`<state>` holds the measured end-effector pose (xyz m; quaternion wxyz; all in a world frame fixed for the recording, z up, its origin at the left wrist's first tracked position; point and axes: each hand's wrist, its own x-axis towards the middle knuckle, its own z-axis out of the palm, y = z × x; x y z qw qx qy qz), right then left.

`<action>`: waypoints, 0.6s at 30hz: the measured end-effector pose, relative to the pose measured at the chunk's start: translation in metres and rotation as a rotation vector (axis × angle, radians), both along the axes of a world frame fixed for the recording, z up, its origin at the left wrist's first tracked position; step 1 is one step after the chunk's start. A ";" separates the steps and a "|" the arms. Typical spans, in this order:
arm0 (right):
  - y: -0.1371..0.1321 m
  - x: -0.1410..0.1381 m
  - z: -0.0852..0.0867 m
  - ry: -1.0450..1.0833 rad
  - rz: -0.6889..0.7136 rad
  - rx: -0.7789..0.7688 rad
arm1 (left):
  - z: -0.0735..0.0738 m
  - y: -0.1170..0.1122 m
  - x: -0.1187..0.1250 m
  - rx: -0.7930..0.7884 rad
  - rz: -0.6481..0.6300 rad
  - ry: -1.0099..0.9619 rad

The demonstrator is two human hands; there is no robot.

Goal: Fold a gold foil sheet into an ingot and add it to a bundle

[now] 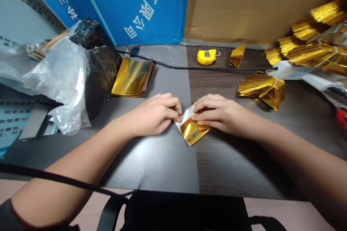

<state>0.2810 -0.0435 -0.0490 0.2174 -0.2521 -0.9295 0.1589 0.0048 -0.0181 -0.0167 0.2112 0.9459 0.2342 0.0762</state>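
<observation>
A partly folded sheet of gold foil paper [195,131], its white back turned up along one side, lies between my hands on the table. My left hand [158,114] is closed, fingertips pinching the white edge at the sheet's left. From the other side, my right hand [223,114] grips the sheet, its fingers curled over the gold face and the white fold; they cover the paper's right part. A pile of flat gold foil paper [132,77] rests beyond my left hand. A banded bundle of folded gold foil pieces [261,88] lies beyond my right hand.
A yellow tape measure [206,57] and a small folded gold piece [238,56] lie at the back. A black cable [184,68] crosses the table [168,162]. Plastic bags [70,75] stand left; more gold bundles [306,47] are right. Cardboard boxes [230,7] border the back.
</observation>
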 end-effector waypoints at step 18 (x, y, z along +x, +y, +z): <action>0.005 0.001 0.014 -0.073 0.060 0.023 | -0.008 -0.011 0.011 -0.012 -0.170 -0.022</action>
